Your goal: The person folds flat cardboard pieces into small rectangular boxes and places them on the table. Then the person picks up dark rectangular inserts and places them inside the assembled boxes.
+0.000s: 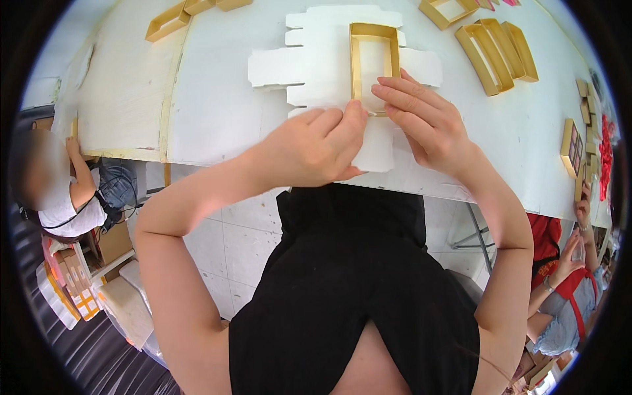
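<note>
hands (pixel 322 145) touch a gold rectangular frame (pixel 356 66) on notched white card (pixel 322 72).

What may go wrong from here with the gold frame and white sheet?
The right hand covers part of the gold frame; hard pressing might bend it. The left hand, at the frame's near corner, might push it askew on the white sheet. The near flap, close to the edge of the table, might catch on clothing.
</note>
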A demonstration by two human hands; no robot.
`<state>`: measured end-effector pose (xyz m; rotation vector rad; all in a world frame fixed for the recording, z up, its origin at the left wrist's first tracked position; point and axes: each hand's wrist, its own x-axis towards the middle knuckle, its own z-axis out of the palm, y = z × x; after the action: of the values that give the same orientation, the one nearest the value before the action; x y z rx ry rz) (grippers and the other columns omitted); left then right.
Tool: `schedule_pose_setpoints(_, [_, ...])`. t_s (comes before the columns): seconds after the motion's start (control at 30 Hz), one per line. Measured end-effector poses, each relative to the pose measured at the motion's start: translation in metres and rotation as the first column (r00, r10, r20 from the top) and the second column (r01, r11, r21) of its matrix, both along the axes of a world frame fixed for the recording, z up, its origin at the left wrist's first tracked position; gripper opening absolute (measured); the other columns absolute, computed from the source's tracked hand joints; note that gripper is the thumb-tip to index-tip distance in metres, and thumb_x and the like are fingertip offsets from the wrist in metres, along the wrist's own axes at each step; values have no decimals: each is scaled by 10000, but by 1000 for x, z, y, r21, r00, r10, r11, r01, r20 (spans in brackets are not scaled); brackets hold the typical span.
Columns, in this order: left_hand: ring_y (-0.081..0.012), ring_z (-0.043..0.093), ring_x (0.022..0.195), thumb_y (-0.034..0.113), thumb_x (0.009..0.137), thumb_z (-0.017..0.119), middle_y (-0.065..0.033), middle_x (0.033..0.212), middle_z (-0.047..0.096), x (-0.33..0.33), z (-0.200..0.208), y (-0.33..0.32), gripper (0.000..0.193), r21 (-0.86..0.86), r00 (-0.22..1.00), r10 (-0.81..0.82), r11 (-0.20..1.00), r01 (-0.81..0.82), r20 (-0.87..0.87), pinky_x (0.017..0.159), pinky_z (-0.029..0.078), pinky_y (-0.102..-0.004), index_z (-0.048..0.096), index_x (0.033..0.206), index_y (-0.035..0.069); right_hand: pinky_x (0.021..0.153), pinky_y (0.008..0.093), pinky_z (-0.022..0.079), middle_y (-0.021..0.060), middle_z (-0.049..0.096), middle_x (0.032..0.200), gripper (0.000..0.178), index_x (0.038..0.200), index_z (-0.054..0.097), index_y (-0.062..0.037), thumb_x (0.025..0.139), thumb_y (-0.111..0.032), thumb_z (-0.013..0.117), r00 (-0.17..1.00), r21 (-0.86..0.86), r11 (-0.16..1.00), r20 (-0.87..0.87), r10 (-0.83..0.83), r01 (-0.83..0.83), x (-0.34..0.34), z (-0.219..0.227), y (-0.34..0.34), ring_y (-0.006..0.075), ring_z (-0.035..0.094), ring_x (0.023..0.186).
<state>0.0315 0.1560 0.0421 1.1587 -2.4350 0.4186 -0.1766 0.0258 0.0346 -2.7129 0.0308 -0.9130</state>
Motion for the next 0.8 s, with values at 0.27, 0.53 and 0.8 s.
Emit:
schedule_pose_setpoints(0.27, [-185, 686, 627, 107, 964, 635, -96, 748, 635, 1, 20, -41, 160, 487, 793, 353, 869, -82, -496, 541, 503, -272, 643, 867, -19, 1042, 470, 503, 184, 425, 1518, 485, 1158, 567, 3, 702, 129, 673, 998, 610, 792, -64, 27, 18, -12, 23, 0, 399, 471, 1355])
schedule_pose_setpoints(0.53, [-226, 691, 868, 113, 904, 679, -98, 1218, 600, 4, 21, -82, 105, 328, 866, 429, 882, -340, -258, 685, 554, -346, 665, 989, 54, 1015, 460, 525, 140, 601, 1031, 234, 947, 631, -18, 734, 71, 665, 978, -56, 977, 26, -205, 206, 14, -8, 16, 305, 617, 1016])
schedule_pose_setpoints(0.8, [-243, 612, 922, 203, 928, 631, -25, 929, 636, 28, -7, -144, 105, 147, 964, -46, 985, 87, -261, 786, 489, -381, 667, 923, 105, 1072, 458, 440, 94, 574, 795, 101, 817, 616, -41, 751, -59, 690, 940, -189, 982, -328, -95, 33, 19, 20, -8, 267, 601, 838])
